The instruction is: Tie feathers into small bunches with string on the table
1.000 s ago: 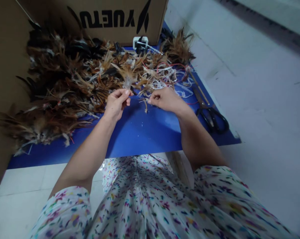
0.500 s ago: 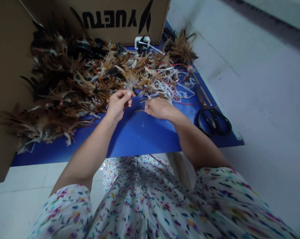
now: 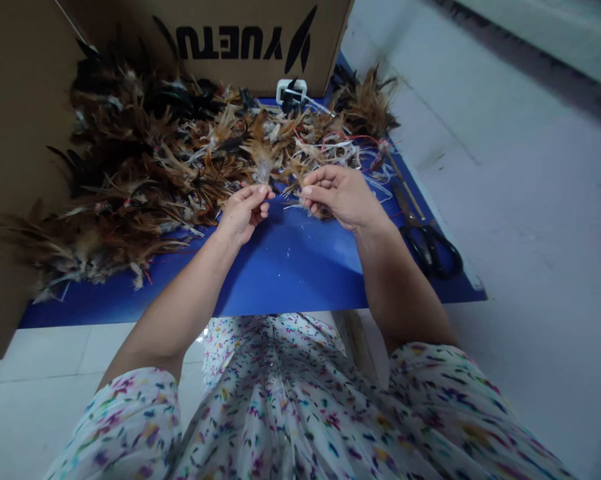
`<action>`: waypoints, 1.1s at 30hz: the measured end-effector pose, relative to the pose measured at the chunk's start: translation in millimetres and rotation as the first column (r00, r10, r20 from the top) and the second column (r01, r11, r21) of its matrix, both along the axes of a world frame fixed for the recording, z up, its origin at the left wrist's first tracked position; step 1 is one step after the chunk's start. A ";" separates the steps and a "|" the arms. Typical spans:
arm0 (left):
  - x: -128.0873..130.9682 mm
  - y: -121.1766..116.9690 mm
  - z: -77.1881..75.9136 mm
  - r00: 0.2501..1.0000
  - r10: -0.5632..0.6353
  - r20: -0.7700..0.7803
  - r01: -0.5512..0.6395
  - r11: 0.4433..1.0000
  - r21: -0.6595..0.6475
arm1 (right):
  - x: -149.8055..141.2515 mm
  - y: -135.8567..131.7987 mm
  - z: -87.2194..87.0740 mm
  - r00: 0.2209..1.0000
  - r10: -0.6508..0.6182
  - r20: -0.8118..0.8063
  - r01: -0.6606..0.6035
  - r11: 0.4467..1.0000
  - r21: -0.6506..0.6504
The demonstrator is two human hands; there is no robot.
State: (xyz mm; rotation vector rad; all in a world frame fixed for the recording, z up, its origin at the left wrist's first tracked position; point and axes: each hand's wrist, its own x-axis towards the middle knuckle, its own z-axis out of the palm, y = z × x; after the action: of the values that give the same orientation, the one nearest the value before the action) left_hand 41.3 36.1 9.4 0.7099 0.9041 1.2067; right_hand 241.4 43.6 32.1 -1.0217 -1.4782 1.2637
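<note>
My left hand (image 3: 241, 212) is closed in a pinch near the middle of the blue tabletop (image 3: 285, 273). A small tuft of brown feathers (image 3: 262, 160) with a fluffy grey base rises from its fingertips. Close by on the right, my right hand (image 3: 343, 197) also has thumb and forefinger pressed together. Brown feather tips show beside those fingers, but what they pinch cannot be made out. The large heap of brown and black feathers (image 3: 145, 173) lies just beyond and left of my hands.
Black-handled scissors (image 3: 430, 247) and a thin stick (image 3: 405, 183) lie at the right edge. White and red strings (image 3: 350, 150) tangle beyond my right hand. A cardboard box (image 3: 260, 73) stands at the back, near a white plastic piece (image 3: 282, 85); another cardboard surface (image 3: 20, 133) rises at left.
My right hand has turned from a knuckles-up fist to a pinch and lifted slightly away. The thin brown strand below it no longer shows. My left hand stays nearly in place.
</note>
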 end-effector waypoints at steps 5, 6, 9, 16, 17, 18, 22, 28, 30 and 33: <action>4.2 -2.9 -1.5 0.998 -0.067 -0.011 0.066 0.997 -0.046 | -13.4 -2.0 -5.7 0.994 0.004 -0.112 -0.002 1.000 0.024; 5.1 -3.8 -1.6 0.996 -0.087 -0.022 0.086 0.995 -0.050 | -16.0 -2.5 -7.1 0.993 0.005 -0.115 -0.001 0.999 0.035; 7.1 -6.3 -2.0 0.989 -0.143 -0.046 0.142 0.989 -0.043 | -22.0 -3.1 -11.4 0.991 0.001 -0.133 0.007 0.998 0.061; 8.5 -8.6 -2.4 0.979 -0.199 -0.038 0.197 0.979 -0.048 | -25.7 -1.4 -17.0 0.992 -0.042 -0.117 0.057 0.990 0.130; 8.7 -8.8 -2.1 0.979 -0.200 -0.041 0.198 0.979 -0.052 | -25.8 -1.3 -17.1 0.992 -0.052 -0.112 0.067 0.989 0.129; 8.9 -9.1 -1.7 0.978 -0.202 -0.046 0.199 0.978 -0.056 | -25.9 -1.2 -17.1 0.993 -0.061 -0.105 0.074 0.989 0.126; 9.4 -10.2 -0.7 0.976 -0.209 -0.059 0.205 0.977 -0.067 | -26.2 -0.7 -18.6 0.995 -0.066 -0.075 0.075 0.989 0.130; 9.5 -9.5 -1.4 0.977 -0.207 -0.054 0.203 0.977 -0.069 | -26.0 0.4 -22.1 0.995 -0.095 -0.023 0.098 0.975 0.200; 9.4 -9.1 -1.3 0.978 -0.202 -0.051 0.199 0.978 -0.070 | -26.2 0.2 -22.3 0.993 -0.116 -0.018 0.117 0.969 0.219; 9.2 -8.8 -0.7 0.978 -0.205 -0.046 0.201 0.977 -0.068 | -26.8 -0.4 -22.3 0.989 -0.144 -0.022 0.145 0.961 0.237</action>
State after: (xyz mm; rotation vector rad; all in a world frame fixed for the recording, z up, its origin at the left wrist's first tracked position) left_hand 50.5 27.3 8.6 0.7672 0.8868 0.9784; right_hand 214.6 43.1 9.8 -0.9466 -1.4830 0.9582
